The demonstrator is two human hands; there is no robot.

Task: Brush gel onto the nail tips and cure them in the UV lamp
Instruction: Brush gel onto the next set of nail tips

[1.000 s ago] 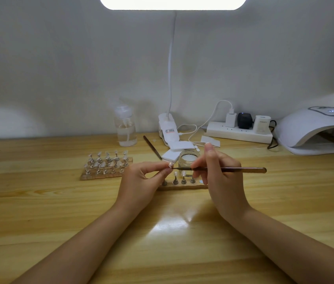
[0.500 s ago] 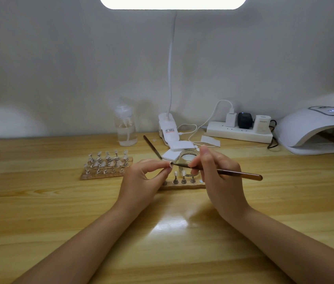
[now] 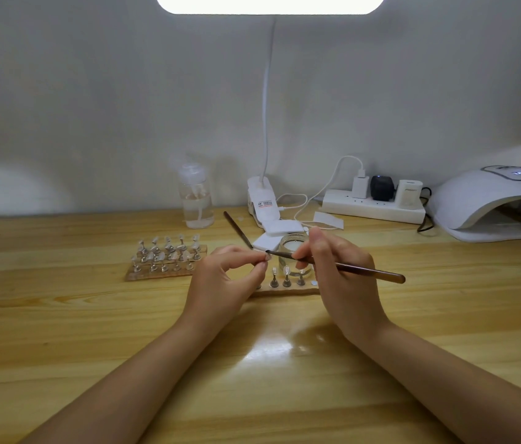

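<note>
Just in front of the gel jar [image 3: 296, 248], the left hand [image 3: 220, 283] pinched a single nail tip [image 3: 266, 257] between thumb and forefinger, while the right hand [image 3: 339, 277] gripped the brush [image 3: 348, 268] like a pen, its bristle end touching the tip. Doing this stroke well probably meant light, even passes from a steady wrist, keeping gel off the pinching fingers [image 3: 252, 257], which clamped the tip's near edge. Well right of the jar, the UV lamp [image 3: 496, 203] waited on the surface [image 3: 60, 331].
</note>
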